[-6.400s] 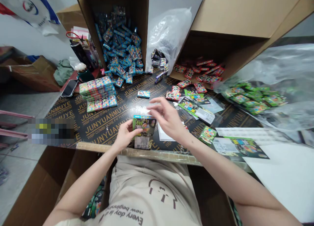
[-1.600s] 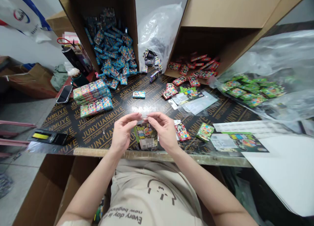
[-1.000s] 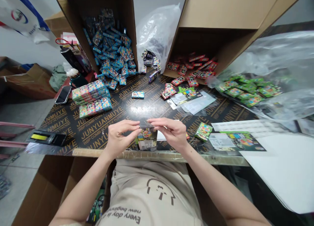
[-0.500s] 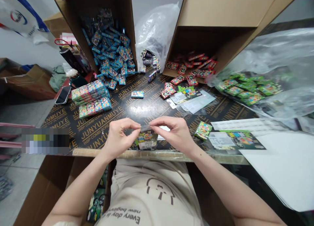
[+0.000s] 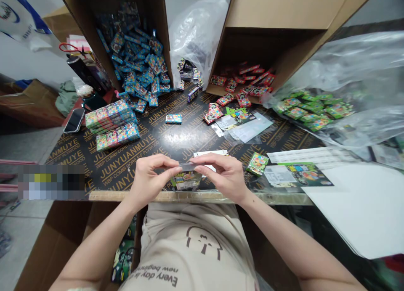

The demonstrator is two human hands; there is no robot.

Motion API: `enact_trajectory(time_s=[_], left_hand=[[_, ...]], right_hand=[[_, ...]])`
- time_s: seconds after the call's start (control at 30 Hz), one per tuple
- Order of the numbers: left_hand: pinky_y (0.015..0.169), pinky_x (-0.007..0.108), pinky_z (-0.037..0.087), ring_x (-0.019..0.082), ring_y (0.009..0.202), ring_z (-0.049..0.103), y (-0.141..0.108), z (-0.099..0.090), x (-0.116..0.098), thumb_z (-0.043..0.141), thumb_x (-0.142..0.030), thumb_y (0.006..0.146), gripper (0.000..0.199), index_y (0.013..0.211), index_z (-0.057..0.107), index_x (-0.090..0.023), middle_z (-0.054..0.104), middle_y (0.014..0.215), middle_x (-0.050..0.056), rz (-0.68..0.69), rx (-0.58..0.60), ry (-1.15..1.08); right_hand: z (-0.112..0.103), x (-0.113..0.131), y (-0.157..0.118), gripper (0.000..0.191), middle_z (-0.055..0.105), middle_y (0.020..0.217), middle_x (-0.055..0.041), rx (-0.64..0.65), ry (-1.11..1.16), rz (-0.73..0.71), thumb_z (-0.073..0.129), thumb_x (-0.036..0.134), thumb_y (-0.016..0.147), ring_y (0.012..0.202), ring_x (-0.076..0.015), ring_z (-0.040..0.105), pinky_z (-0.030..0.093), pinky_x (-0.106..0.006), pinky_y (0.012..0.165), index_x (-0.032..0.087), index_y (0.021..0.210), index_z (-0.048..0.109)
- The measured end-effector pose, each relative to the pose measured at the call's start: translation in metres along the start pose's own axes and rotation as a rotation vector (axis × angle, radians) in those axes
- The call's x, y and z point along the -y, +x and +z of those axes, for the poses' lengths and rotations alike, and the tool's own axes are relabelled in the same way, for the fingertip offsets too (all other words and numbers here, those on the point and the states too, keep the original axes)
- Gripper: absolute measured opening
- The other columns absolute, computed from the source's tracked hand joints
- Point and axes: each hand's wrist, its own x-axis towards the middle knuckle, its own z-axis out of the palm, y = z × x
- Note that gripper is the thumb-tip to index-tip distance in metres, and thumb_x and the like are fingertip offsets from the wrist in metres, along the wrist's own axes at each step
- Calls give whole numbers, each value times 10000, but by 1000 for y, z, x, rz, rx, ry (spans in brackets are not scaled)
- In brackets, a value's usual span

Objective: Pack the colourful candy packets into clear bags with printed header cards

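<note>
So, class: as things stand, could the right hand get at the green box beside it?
Probably yes: the green box lies close by, uncovered, though the right hand would first need to release the clear film.

Your black table (image 5: 161,140), gold-lettered, stacked boxes (image 5: 111,122) on your left, one blue box (image 5: 173,119) near the middle, a green box (image 5: 258,163) on your right

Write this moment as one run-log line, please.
left hand: pinching clear film; right hand: pinching same film; below film: printed package; ahead: single blue box
</note>
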Motion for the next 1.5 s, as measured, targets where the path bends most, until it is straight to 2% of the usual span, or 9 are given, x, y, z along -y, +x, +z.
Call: enact_trajectory(time_s=[0.27, 0.4, 0.73, 0.87, 0.97, 1.1, 1.2, 1.3, 1.5], left_hand=[[627, 207, 538, 122, 652, 675, -2, 12, -9, 687, -145, 788, 69, 720, 683, -131, 724, 737, 59, 206, -35, 156], [663, 236, 553, 146, 731, 683, -10, 14, -3, 660, -140, 812, 43, 843, 683, -120, 725, 849, 106, 433, -40, 363], [735, 219, 568, 123, 827, 702, -10, 5, 13, 604, -149, 868, 185, 1010, 707, -206, 738, 971, 69, 396, -90, 320], [777, 257, 571, 133, 835, 701, -3, -11, 27, 685, -133, 799, 187, 951, 737, -230, 749, 948, 21, 213, -342, 217], [747, 270, 570, 138, 789, 696, -8, -28, 67, 709, -177, 783, 133, 907, 744, -207, 751, 879, -8, -33, -643, 88], [687, 276, 562, 137, 689, 673, -39, -50, 130, 705, -218, 782, 184, 962, 733, -197, 740, 812, -30, -358, -663, 70], [798, 375, 551, 232, 860, 675, -58, -59, 147, 778, -239, 688, 282, 966, 736, -210, 733, 924, 21, -374, -594, 284], [978, 454, 470, 298, 1130, 586, -56, -49, 134, 787, -327, 672, 384, 1028, 710, -203, 660, 1179, 93, -409, -593, 290], [769, 308, 551, 167, 823, 687, -12, 8, 99, 673, -437, 775, 573, 1247, 525, -147, 697, 966, 88, -761, -397, -734]], right_hand=[[-5, 6, 7, 97, 746, 795, -46, -16, 60, 155, 696, 273, 811, 722, -178, 710, 593, -299, 680, 181, 809, 728], [-12, -6, -1, 58, 757, 901, -63, 24, 9, -33, 690, 230, 819, 856, -201, 722, 591, -342, 802, 200, 854, 724], [3, -14, 4, 259, 722, 1060, -57, 15, -117, -334, 552, 72, 880, 969, -155, 689, 567, -305, 833, 237, 1031, 682], [24, -22, 52, 254, 695, 1148, -44, 90, -106, -290, 515, 224, 929, 1021, -166, 670, 534, -333, 907, 258, 1141, 650], [36, -69, 101, 488, 548, 1374, -97, 109, -275, -170, 606, 345, 871, 1229, -237, 546, 456, -425, 1009, 242, 1339, 510], [37, -151, 155, 779, 349, 1509, -182, 213, -661, 102, 704, 325, 765, 1394, -384, 290, 298, -627, 1039, 204, 1450, 354], [37, -178, 173, 667, 426, 1444, -209, 259, -774, 175, 612, 219, 795, 1332, -399, 352, 307, -610, 1008, 155, 1421, 391], [48, -165, 167, 521, 565, 1248, -205, 242, -751, 108, 565, 188, 793, 1180, -345, 488, 364, -509, 982, 103, 1304, 510], [74, -85, 75, 474, 607, 1056, -113, 248, -426, -200, 635, 327, 803, 981, -253, 572, 465, -384, 867, 169, 1242, 552]])
